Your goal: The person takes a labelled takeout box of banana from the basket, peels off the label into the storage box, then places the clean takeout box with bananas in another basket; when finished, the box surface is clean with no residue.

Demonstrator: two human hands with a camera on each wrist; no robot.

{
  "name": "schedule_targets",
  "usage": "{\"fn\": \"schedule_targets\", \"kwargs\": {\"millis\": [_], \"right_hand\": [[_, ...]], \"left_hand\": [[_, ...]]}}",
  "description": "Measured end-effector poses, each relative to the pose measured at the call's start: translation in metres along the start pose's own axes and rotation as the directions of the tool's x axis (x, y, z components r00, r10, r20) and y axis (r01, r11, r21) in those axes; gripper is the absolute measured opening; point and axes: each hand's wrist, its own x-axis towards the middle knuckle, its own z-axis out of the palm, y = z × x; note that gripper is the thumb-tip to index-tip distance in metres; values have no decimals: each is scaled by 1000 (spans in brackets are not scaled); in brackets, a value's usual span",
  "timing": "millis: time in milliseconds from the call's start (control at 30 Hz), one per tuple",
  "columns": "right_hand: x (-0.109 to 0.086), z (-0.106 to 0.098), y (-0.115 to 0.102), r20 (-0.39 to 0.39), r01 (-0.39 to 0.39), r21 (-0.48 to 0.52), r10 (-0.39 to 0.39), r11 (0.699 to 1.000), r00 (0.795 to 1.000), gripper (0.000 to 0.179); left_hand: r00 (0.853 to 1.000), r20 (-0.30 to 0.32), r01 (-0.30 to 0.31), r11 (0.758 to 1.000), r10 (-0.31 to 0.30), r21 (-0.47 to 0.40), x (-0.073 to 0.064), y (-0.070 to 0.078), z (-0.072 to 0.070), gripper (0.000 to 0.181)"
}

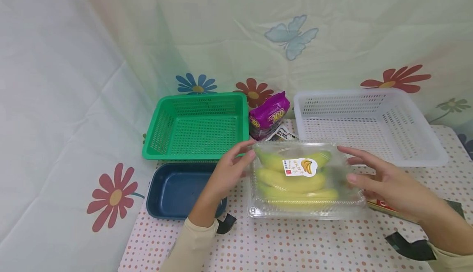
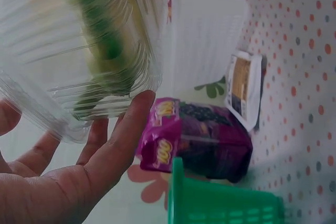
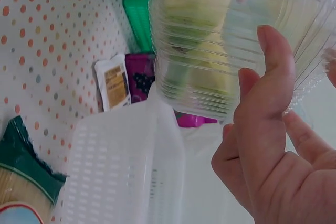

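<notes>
A clear plastic clamshell box [image 1: 347, 186] with several yellow-green bananas [image 1: 292, 179] inside is held above the table between both hands. Its lid carries a white label [image 1: 300, 167] with a banana picture. My left hand [image 1: 226, 175] grips the box's left end, thumb nearer me and fingers along the far part. At the opposite end my right hand [image 1: 391, 186] holds the box by its side, fingers and thumb spread over the edge. In the left wrist view the fingers [image 2: 118, 142] lie against the ribbed plastic wall; the right wrist view shows fingers [image 3: 270, 72] touching it too.
Behind stand a green basket [image 1: 199, 157] at left and a white basket [image 1: 417, 157] at right. Between them sit a purple bag [image 1: 269, 114] and a small white sachet [image 1: 282, 133]. A dark blue tray [image 1: 184, 194] lies left; a green-ended pack [image 3: 26, 182] lies right.
</notes>
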Motion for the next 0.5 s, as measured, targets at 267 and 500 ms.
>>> {"fn": "schedule_targets", "kwargs": {"millis": [267, 500], "right_hand": [[7, 15, -2, 42, 12, 18, -13, 1000, 999, 67], [10, 34, -4, 78, 70, 116, -80, 991, 994, 64]], "left_hand": [[1000, -12, 8, 1000, -8, -27, -15, -18, -16, 50], [998, -32, 52, 998, -53, -37, -27, -33, -25, 47]]}}
